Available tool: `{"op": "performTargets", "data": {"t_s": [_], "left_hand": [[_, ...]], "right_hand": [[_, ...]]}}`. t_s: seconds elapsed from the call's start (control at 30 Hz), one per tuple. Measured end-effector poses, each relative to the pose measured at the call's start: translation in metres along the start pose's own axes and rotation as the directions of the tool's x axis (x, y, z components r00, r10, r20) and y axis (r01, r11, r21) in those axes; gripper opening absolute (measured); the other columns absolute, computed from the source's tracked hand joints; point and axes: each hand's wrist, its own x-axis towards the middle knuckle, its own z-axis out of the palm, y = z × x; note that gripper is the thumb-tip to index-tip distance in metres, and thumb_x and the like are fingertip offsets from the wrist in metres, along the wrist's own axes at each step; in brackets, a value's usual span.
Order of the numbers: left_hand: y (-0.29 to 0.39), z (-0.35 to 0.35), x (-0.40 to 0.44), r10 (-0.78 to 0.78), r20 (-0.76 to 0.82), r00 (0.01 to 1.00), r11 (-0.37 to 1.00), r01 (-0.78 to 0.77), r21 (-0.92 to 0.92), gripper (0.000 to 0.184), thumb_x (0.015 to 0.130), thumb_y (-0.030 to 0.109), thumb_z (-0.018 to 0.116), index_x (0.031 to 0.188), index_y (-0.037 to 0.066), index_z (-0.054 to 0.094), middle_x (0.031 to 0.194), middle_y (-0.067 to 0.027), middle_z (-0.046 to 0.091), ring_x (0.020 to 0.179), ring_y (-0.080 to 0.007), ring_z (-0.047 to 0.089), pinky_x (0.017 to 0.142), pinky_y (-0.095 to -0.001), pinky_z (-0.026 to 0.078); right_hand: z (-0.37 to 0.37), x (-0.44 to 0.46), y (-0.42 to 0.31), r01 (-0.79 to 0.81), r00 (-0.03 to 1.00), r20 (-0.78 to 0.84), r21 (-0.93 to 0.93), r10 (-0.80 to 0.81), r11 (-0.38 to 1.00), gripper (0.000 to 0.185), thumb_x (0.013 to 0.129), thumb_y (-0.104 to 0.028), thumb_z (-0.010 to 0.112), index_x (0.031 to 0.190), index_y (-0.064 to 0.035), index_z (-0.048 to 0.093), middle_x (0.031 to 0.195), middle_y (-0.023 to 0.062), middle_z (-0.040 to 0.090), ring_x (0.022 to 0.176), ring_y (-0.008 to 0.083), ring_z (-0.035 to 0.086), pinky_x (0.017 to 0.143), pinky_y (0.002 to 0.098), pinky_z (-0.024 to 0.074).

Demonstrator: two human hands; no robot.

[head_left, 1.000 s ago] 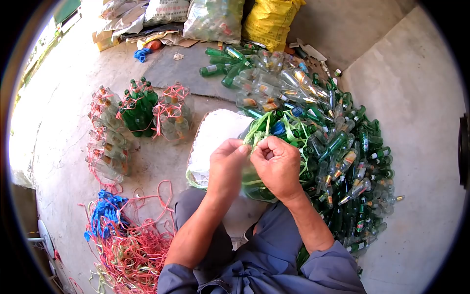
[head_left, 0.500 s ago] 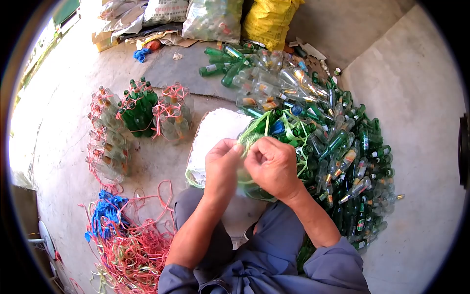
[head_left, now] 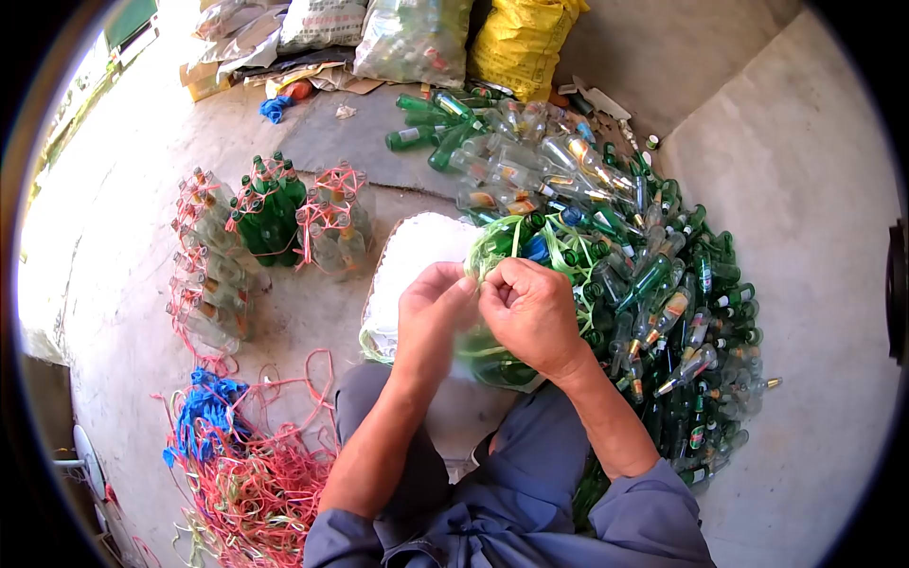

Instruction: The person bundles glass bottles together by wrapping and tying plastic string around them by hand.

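My left hand (head_left: 434,305) pinches a tangle of light green cord (head_left: 485,254) between thumb and fingers. Close against it on the right, my right hand (head_left: 530,310) is closed on the same cord, its fingers curled in. The cord loops around the necks of green bottles (head_left: 533,223) just beyond my hands. Beneath and left of them lies a white padded surface (head_left: 417,256). The exact spot where the cord passes between my fingertips is too small to make out.
Loose green and clear bottles (head_left: 653,275) are heaped on the right. Bottle bundles tied with pink cord (head_left: 275,213) stand at the left. Pink cord (head_left: 275,483) and blue strips (head_left: 206,412) lie lower left. Full sacks (head_left: 414,38) and a yellow sack (head_left: 524,43) stand at the back.
Both hands have shifted slightly and stay close together on the green cord. The cord strands above my fingers have changed shape, now bunched nearer the fingertips.
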Motion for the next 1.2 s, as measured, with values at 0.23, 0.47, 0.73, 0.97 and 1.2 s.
{"op": "performTargets", "data": {"t_s": [0.23,0.47,0.73,0.97,1.2], "left_hand": [[-0.002,-0.006,-0.004,0.015,0.017,1.0,0.987,-0.017,0.158,0.012,0.089,0.008,0.069,0.093,0.0,0.062,0.075,-0.0041,0.065,0.061,-0.0101,0.059,0.056,-0.0218,0.043],[0.001,-0.006,-0.004,-0.019,0.009,1.0,0.951,0.015,0.31,0.009,0.092,0.009,0.065,0.09,0.001,0.061,0.072,-0.0042,0.064,0.057,-0.0104,0.057,0.051,-0.0211,0.04],[0.0,-0.008,-0.001,-0.138,0.009,0.99,0.982,0.135,0.132,0.01,0.093,0.011,0.065,0.088,0.004,0.059,0.072,-0.0038,0.061,0.053,-0.0102,0.05,0.049,-0.0214,0.037],[0.0,-0.007,-0.002,-0.148,-0.011,0.989,0.985,0.149,0.092,0.011,0.093,0.011,0.066,0.089,0.004,0.058,0.072,-0.0042,0.061,0.053,-0.0103,0.049,0.049,-0.0213,0.036],[0.0,-0.004,-0.001,-0.16,-0.012,0.987,0.984,0.161,0.08,0.012,0.093,0.011,0.066,0.088,0.004,0.058,0.072,-0.0046,0.061,0.053,-0.0109,0.049,0.049,-0.0213,0.036]], "right_hand": [[-0.004,-0.007,0.006,-0.212,0.974,0.124,0.195,0.191,0.958,0.006,0.083,0.0,0.067,0.078,-0.0011,0.064,0.066,-0.0031,0.061,0.058,0.0013,0.049,0.053,0.0211,0.0421],[-0.005,-0.007,0.015,-0.269,0.958,0.168,0.227,0.234,0.936,0.005,0.083,-0.001,0.067,0.079,0.0001,0.064,0.068,-0.001,0.061,0.061,0.004,0.051,0.056,0.0224,0.0432],[-0.012,0.0,0.016,-0.305,0.936,0.275,0.33,0.218,0.893,0.008,0.088,-0.001,0.066,0.081,0.001,0.066,0.071,-0.0069,0.058,0.062,-0.001,0.045,0.054,0.0182,0.0379],[-0.01,-0.008,0.017,-0.287,0.953,0.189,0.316,0.237,0.904,0.004,0.088,-0.001,0.068,0.086,0.0019,0.066,0.074,-0.0048,0.062,0.063,-0.0003,0.05,0.055,0.0184,0.0411],[-0.012,-0.01,0.008,0.011,1.0,-0.026,0.147,-0.007,0.989,0.01,0.083,0.006,0.07,0.088,0.0002,0.065,0.075,-0.0009,0.06,0.061,0.003,0.054,0.053,0.0197,0.0436]]}}
